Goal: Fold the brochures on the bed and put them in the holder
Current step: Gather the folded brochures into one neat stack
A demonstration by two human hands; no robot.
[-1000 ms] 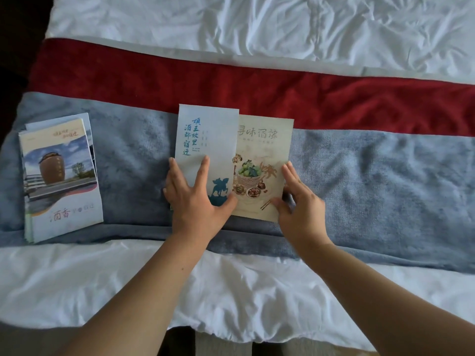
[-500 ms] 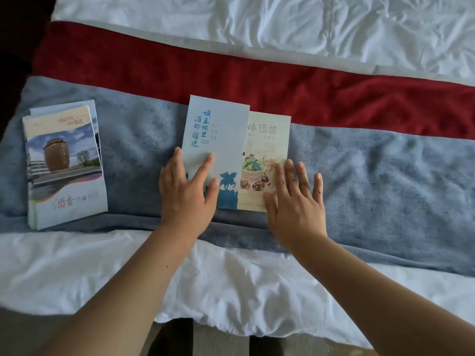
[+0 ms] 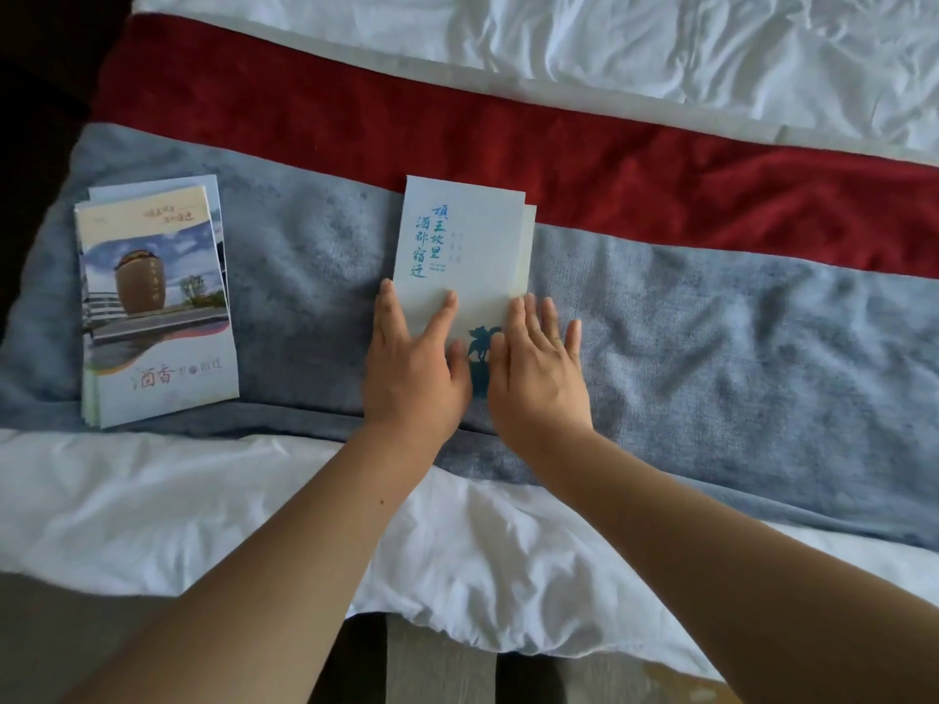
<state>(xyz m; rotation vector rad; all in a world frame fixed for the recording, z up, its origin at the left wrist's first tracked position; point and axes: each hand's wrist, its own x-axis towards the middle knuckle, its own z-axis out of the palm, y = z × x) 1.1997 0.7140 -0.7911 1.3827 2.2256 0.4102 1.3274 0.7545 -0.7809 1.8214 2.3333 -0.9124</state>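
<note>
A pale blue brochure [image 3: 460,246] with blue calligraphy lies folded on the grey bed runner [image 3: 711,348], a thin cream edge of its inner panel showing along the right side. My left hand [image 3: 411,373] lies flat on its lower left part, fingers spread. My right hand [image 3: 538,373] lies flat on its lower right edge, fingers apart. Both palms press down on the paper and hide its bottom end. A stack of folded brochures [image 3: 157,307] with a brown jar picture on top rests at the left of the runner. No holder is in view.
A red band [image 3: 559,134] of the runner crosses behind the brochure, with rumpled white bedding [image 3: 660,48] beyond it. White sheet [image 3: 203,505] covers the near bed edge. Floor shows below the edge.
The blue panel has been folded rightward over the cream food-picture panel, which is now almost fully covered. My right hand slid left onto the brochure's right edge. The camera view shifted downward.
</note>
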